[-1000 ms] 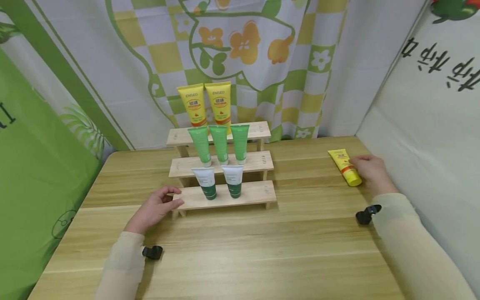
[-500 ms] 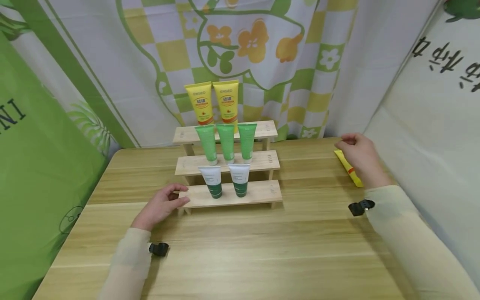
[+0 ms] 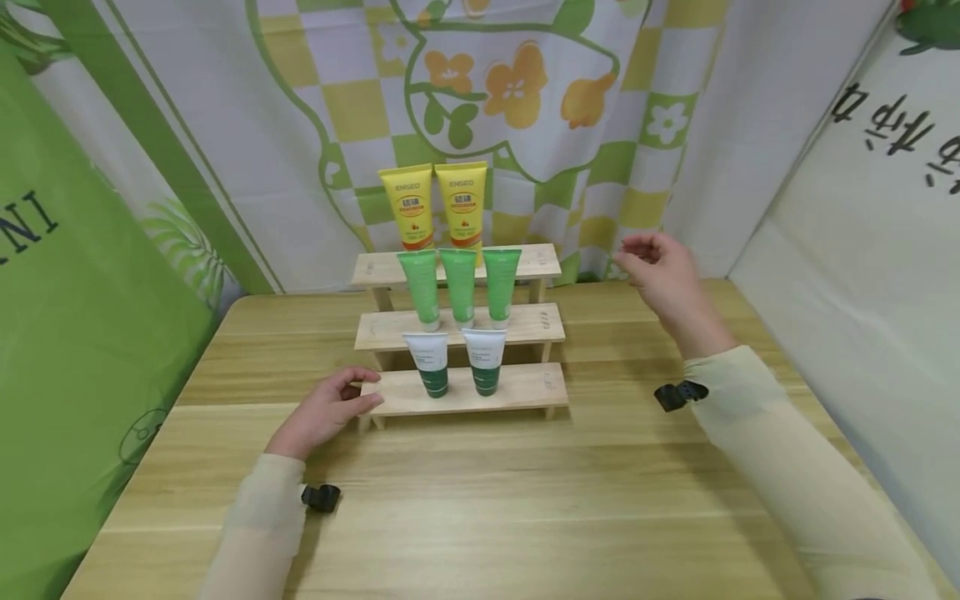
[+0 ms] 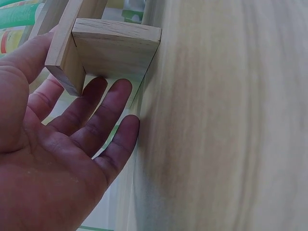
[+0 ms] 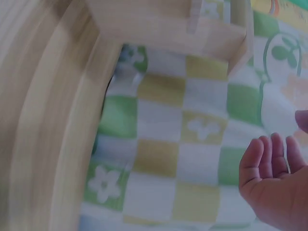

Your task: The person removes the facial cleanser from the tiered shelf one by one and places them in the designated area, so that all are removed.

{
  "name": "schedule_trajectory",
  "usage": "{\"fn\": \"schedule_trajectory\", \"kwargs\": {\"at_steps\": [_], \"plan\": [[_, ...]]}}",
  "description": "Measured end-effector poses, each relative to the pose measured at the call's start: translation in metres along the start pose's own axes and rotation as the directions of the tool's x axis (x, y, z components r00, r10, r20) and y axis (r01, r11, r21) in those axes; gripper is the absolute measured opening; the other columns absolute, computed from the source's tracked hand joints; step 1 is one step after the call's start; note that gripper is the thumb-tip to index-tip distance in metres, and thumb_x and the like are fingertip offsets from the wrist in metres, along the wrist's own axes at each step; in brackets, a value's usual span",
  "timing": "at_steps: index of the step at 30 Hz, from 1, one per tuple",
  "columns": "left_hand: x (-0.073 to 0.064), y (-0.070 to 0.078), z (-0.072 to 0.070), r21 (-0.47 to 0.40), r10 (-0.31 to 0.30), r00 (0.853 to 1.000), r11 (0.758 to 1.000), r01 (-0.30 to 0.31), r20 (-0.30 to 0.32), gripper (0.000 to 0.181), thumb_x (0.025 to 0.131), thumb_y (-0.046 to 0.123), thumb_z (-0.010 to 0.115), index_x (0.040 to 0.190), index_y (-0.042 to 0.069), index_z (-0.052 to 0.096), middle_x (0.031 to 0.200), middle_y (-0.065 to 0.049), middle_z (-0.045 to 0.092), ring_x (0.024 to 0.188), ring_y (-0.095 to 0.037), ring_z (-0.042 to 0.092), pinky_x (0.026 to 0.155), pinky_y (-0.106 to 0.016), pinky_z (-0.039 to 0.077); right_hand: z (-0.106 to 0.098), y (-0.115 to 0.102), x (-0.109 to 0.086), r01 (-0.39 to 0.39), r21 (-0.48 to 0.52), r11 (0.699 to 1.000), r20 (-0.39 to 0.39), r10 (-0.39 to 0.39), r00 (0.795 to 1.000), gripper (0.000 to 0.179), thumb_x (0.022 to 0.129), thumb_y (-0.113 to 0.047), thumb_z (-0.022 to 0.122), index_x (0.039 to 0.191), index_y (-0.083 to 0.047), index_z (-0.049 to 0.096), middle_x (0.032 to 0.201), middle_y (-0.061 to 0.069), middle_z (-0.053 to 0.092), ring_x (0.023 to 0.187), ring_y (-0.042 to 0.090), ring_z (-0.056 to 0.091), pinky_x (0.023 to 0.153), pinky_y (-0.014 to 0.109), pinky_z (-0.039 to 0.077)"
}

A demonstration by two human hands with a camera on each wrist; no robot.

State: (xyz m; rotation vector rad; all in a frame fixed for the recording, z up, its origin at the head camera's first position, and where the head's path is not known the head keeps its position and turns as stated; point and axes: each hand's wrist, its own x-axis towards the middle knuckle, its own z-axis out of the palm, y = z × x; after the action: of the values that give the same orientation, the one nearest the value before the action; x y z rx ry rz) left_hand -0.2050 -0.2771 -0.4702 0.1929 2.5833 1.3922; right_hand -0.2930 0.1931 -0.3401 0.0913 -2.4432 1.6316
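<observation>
A three-step wooden display rack [image 3: 531,387] stands at the back of the table. My left hand [image 3: 321,417] holds the left end of its lowest board between thumb and fingers; in the left wrist view, the fingers [image 4: 98,118] reach beside the rack's leg [image 4: 115,53]. Right of the rack, my right hand [image 3: 669,287] is raised with fingers loosely curled; nothing shows between them in the right wrist view. Two yellow tubes [image 3: 462,204] stand on the top step, three green tubes [image 3: 459,287] in the middle, two white-and-green tubes [image 3: 429,358] at the bottom.
The wooden table [image 3: 480,500] spreads around the rack. Behind it hangs a checked green-and-yellow curtain [image 3: 352,108]. A green cloth [image 3: 82,333] lies along the left side, and a white printed cloth [image 3: 862,250] borders the right.
My right hand has left the yellow tube lying at the right and moved up and left toward the rack. That tube is now out of sight behind the hand and wrist. My left hand stays.
</observation>
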Motion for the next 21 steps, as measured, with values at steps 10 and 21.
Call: {"fn": "schedule_trajectory", "kwargs": {"at_steps": [10, 21], "plan": [[0.001, 0.001, 0.001, -0.028, 0.016, 1.0, 0.999, -0.016, 0.008, 0.044, 0.085, 0.045, 0.066, 0.12, 0.019, 0.056, 0.123, -0.006, 0.056, 0.092, -0.02, 0.053, 0.076, -0.031, 0.046, 0.05, -0.033, 0.016, 0.066, 0.119, 0.991, 0.138, -0.083, 0.987, 0.033, 0.09, -0.029, 0.065, 0.114, -0.008, 0.056, 0.104, -0.001, 0.057, 0.094, 0.016, 0.055, 0.072, 0.026, 0.05], [-0.011, 0.031, -0.004, -0.015, -0.004, 0.999, 1.0, 0.004, 0.032, 0.036, 0.091, 0.03, 0.064, 0.121, 0.011, 0.055, 0.128, -0.011, 0.054, 0.098, -0.025, 0.052, 0.08, -0.034, 0.044, 0.082, -0.059, 0.04, 0.067, 0.29, 0.955, 0.225, -0.136, 0.965, 0.037, 0.088, -0.023, 0.069, 0.116, -0.004, 0.055, 0.108, 0.004, 0.058, 0.1, 0.022, 0.057, 0.084, 0.042, 0.049]]}}
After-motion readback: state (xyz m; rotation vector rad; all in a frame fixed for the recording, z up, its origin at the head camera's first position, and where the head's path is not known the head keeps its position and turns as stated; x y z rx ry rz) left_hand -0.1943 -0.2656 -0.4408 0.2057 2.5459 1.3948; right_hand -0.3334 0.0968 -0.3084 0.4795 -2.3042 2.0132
